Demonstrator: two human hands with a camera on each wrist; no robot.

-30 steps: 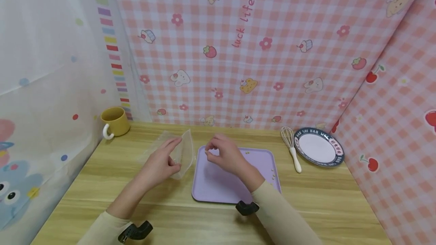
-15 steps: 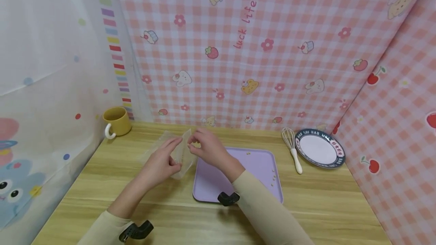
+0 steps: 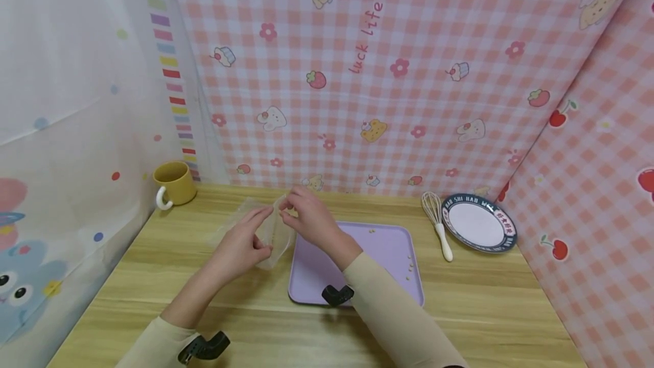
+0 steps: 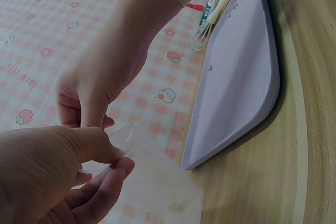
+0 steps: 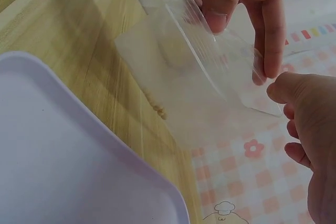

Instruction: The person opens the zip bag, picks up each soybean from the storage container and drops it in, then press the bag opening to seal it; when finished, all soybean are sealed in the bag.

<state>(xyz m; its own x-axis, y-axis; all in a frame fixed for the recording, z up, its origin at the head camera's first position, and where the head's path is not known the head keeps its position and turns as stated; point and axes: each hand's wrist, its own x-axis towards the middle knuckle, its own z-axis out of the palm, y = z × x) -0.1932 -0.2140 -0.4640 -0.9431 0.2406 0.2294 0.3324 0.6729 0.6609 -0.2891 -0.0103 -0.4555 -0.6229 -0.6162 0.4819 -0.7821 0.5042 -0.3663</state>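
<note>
My left hand (image 3: pixel 239 247) grips a clear plastic zip bag (image 5: pixel 184 111) by its upper part, thumb and fingertips spread apart on it so that its mouth gapes. Small yellow beans (image 5: pixel 156 107) show through the film along its lower edge. Bent fingers of my right hand (image 3: pixel 313 221) meet the thumb right at the bag's mouth, from the right; whether a bean is between them I cannot tell. Below the right forearm lies a lilac tray (image 3: pixel 313 277), with several loose beans (image 3: pixel 410 268) near its right side and a couple at its far edge.
A yellow mug (image 3: pixel 176 183) with a white handle stands at the back left of the wooden table (image 3: pixel 245 322). Right of the tray lie a whisk (image 3: pixel 438 226) and a dark-rimmed plate (image 3: pixel 479 223). Patterned cloth (image 3: pixel 337 101) hangs close behind the table.
My right hand has moved left from above the tray to the bag's mouth, and the bag's near side has bent a little. The left hand has stayed in place on the bag.
</note>
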